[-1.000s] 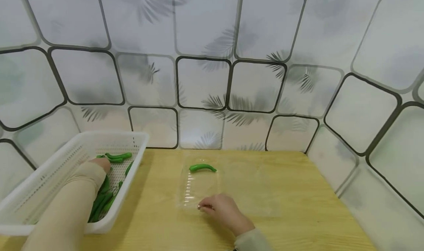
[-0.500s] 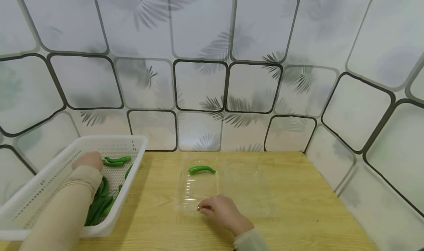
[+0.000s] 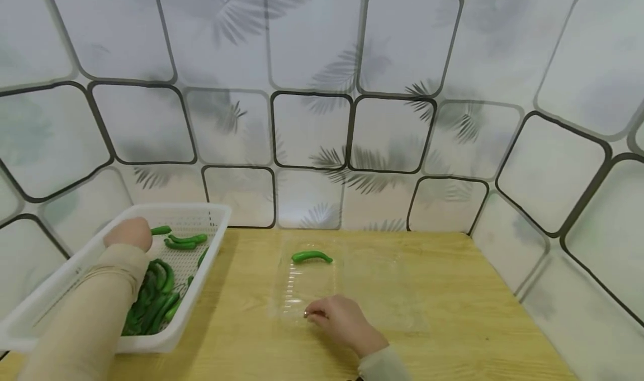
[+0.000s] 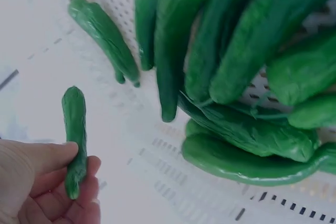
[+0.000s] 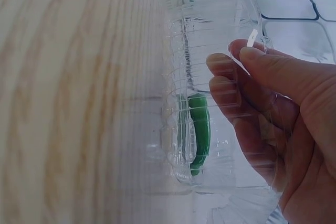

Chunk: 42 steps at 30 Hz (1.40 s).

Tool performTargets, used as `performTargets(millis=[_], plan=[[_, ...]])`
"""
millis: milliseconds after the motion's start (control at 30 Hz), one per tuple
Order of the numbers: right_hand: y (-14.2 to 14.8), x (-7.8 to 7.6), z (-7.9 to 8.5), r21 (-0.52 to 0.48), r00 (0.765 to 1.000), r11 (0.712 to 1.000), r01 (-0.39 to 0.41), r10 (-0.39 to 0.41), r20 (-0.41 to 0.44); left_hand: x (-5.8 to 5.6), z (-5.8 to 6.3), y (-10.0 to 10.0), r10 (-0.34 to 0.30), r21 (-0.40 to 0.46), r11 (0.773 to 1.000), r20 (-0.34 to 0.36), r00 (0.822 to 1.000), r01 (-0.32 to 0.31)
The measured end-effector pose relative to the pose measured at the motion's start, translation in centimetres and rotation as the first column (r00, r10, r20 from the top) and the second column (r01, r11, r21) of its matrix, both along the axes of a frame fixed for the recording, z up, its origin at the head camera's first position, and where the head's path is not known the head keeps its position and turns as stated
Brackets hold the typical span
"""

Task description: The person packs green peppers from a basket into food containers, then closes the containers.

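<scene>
In the head view, the left hand (image 3: 128,233) is over the far left part of a white basket (image 3: 221,219), and one end of a held green pepper (image 3: 161,230) pokes out to its right; how high the hand is above the basket floor is hard to tell. A pair of peppers (image 3: 186,242) lies just beside that end, and a heap of peppers (image 3: 153,297) fills the near right part, close under the right rim. A strip of wooden table (image 3: 246,275) separates that rim from a clear plastic container (image 3: 309,286), where a single pepper (image 3: 312,256) lies crosswise near the far edge, with room inside between it and the near edge. The right hand (image 3: 347,322) is at that near edge, and the wood runs on from the container to the table's slanting right side. In the left wrist view, the left hand pinches the held green pepper between thumb and fingers, lengthwise and touching no other pepper, with basket floor showing between it and the heap. In the right wrist view, the right hand pinches the container's thin edge between thumb and fingertips, well apart from the single pepper, seen through the ridged wall.
</scene>
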State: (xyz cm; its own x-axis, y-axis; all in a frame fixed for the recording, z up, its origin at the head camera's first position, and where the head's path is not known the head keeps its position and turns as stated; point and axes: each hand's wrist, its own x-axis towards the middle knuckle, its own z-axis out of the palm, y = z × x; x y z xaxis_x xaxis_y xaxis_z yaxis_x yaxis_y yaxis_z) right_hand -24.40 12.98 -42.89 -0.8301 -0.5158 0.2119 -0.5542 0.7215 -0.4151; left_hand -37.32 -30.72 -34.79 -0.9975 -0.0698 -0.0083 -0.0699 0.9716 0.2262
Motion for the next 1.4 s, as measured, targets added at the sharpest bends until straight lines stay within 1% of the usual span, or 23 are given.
performTargets(millis=[100,133,267,367,500,667,833,933,1067,1167,1267,1400], plan=[[0.3,0.0,0.3,0.009,1.0,1.0,0.009,-0.009,0.003,-0.2,0.8,1.3,-0.058,-0.007,0.998,-0.05,0.997,0.057],[0.4,-0.1,0.4,0.01,1.0,1.0,0.013,-0.013,0.008,-0.3,1.1,1.8,-0.068,-0.007,0.998,-0.063,0.996,0.067],[0.4,-0.2,0.8,0.023,0.999,0.999,0.027,-0.028,0.019,-0.5,2.4,3.5,-0.099,-0.005,0.995,-0.143,0.985,0.099],[0.4,-0.4,1.1,0.018,1.0,1.0,0.026,-0.026,0.014,-0.5,3.5,4.7,-0.104,0.009,0.994,-0.188,0.977,0.108],[0.5,-0.8,1.1,0.003,1.0,1.0,0.018,-0.018,0.001,-0.8,4.6,6.2,-0.11,0.039,0.992,-0.206,0.972,0.12],[0.7,-1.0,1.0,0.003,1.0,1.0,0.002,-0.002,-0.015,-0.9,5.5,8.2,-0.129,0.078,0.986,-0.216,0.968,0.149],[0.6,-1.2,1.2,0.007,1.0,1.0,0.008,-0.008,0.003,-0.8,6.5,10.7,-0.141,0.129,0.976,-0.253,0.957,0.178],[0.4,-1.3,1.4,0.013,1.0,1.0,0.015,-0.015,0.002,-0.8,7.1,12.2,-0.16,0.136,0.97,-0.274,0.948,0.203],[0.2,-1.4,1.5,0.026,1.0,1.0,0.013,-0.013,0.002,-0.7,7.4,14.1,-0.199,0.142,0.959,-0.275,0.941,0.244],[0.0,-1.3,1.3,0.031,1.0,1.0,0.004,-0.004,-0.001,-0.5,7.4,15.4,-0.215,0.146,0.954,-0.276,0.937,0.262],[-0.1,-1.0,1.0,0.032,1.0,0.999,-0.012,0.012,0.001,-0.2,6.9,16.5,-0.229,0.146,0.951,-0.267,0.936,0.274],[-0.5,-0.4,0.8,0.025,0.999,0.999,-0.019,0.018,0.034,0.1,5.9,17.8,-0.266,0.134,0.942,-0.257,0.929,0.307]])
